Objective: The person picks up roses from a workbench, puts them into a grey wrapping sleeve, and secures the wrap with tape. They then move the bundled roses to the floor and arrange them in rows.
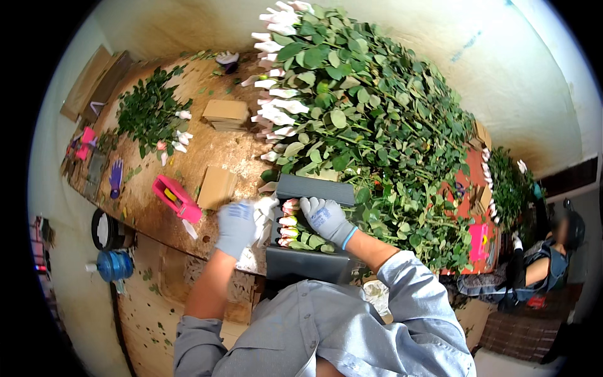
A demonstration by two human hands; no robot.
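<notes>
Pink-and-cream roses lie in a short row inside a black trough, their heads toward the left. My right hand, in a grey coated glove with a blue cuff, curls over the stem end of the uppermost rose; its thumb is hidden. Blurred, my left hand in a matching glove is beside a heap of white bud nets, left of the trough. Its fingertips cannot be made out. Along the trough's far side runs a dark ribbed pad.
A large stack of netted roses rises behind the trough. Cardboard sheets, a pink tape dispenser, a purple glove and a smaller rose pile lie leftward. At right, a person sits beside a red table surface.
</notes>
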